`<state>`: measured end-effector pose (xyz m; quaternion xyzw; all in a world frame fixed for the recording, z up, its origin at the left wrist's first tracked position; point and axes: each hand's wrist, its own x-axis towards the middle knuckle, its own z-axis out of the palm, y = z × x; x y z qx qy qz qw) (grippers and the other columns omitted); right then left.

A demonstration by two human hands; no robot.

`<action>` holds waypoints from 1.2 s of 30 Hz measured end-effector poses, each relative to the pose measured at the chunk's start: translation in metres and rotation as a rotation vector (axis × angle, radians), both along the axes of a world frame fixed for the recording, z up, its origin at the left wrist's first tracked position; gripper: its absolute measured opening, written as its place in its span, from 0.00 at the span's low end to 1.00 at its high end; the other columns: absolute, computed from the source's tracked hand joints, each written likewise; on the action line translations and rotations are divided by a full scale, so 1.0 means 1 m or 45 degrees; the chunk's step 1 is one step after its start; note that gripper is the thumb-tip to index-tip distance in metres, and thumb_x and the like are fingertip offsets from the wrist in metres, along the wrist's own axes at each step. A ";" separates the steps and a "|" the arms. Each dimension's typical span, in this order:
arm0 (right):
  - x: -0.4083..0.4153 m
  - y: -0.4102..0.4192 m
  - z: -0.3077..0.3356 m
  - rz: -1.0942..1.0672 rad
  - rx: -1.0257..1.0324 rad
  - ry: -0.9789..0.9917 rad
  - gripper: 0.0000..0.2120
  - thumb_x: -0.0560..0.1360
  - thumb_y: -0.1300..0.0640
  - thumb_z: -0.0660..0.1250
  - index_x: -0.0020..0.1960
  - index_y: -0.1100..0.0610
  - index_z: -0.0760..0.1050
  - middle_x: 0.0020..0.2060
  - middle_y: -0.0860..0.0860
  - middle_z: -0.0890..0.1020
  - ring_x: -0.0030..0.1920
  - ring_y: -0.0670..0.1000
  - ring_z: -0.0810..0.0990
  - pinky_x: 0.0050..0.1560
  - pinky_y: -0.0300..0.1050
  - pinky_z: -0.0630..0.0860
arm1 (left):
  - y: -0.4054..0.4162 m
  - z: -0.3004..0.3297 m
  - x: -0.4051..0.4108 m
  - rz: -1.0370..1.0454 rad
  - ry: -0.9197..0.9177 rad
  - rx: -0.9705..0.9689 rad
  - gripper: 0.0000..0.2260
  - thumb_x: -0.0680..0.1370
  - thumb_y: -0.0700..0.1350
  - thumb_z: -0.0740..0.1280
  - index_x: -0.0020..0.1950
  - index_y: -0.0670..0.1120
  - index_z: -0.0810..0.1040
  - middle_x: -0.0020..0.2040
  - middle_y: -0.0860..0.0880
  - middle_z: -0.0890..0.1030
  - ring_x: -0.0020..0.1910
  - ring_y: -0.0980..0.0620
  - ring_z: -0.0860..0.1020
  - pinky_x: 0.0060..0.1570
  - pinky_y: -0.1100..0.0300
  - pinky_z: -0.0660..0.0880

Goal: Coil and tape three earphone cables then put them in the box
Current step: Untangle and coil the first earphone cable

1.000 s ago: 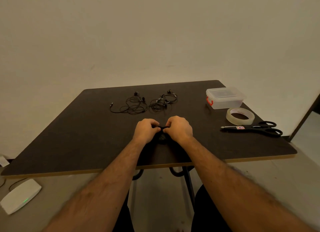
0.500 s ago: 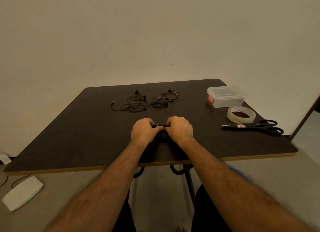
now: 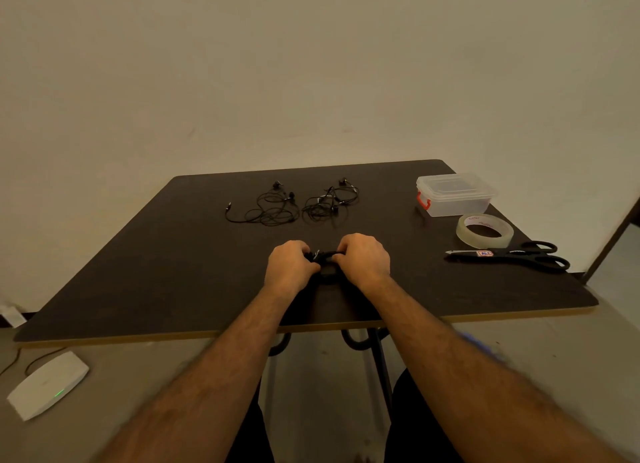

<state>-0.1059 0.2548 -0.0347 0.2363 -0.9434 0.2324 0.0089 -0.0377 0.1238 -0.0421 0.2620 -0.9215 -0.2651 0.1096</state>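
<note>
Cable bundle (image 3: pixel 325 256) is pinched between left hand (image 3: pixel 289 267) and right hand (image 3: pixel 363 260), low over the dark table (image 3: pixel 138 272) near its front edge. Tape roll (image 3: pixel 484 230) lies well off to the right, nearer the right hand.

Both bare forearms reach forward from the bottom of the view and converge toward the middle. The left hand (image 3: pixel 289 268) is curled into a loose fist, knuckles up, its fingertips turned inward toward the other hand. The right hand (image 3: pixel 363 257) mirrors it, fingers bent and closed, sitting just beside the left with only a narrow gap between them (the thumbs are hidden under the knuckles). Each hand pinches a dark coiled cable (image 3: pixel 325 255) that spans the gap.
</note>
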 end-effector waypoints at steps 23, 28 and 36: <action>-0.021 0.020 0.013 -0.053 -0.314 -0.390 0.09 0.80 0.56 0.65 0.50 0.59 0.82 0.47 0.53 0.83 0.46 0.52 0.82 0.46 0.50 0.83 | 0.009 0.005 0.005 0.037 0.172 0.036 0.18 0.79 0.53 0.69 0.65 0.45 0.79 0.57 0.47 0.83 0.57 0.51 0.79 0.52 0.59 0.75; -0.021 0.020 0.011 -0.025 -0.328 -0.376 0.07 0.80 0.54 0.66 0.50 0.55 0.81 0.46 0.51 0.82 0.45 0.49 0.80 0.46 0.48 0.82 | 0.009 0.008 0.005 0.039 0.186 0.063 0.18 0.79 0.54 0.68 0.64 0.46 0.79 0.58 0.48 0.82 0.58 0.52 0.79 0.51 0.61 0.72; -0.022 0.020 0.008 0.008 -0.319 -0.316 0.06 0.79 0.53 0.67 0.51 0.54 0.80 0.43 0.48 0.80 0.42 0.46 0.79 0.48 0.46 0.81 | 0.009 0.010 0.005 0.030 0.205 0.077 0.18 0.79 0.55 0.67 0.63 0.46 0.80 0.58 0.49 0.82 0.57 0.53 0.79 0.50 0.61 0.72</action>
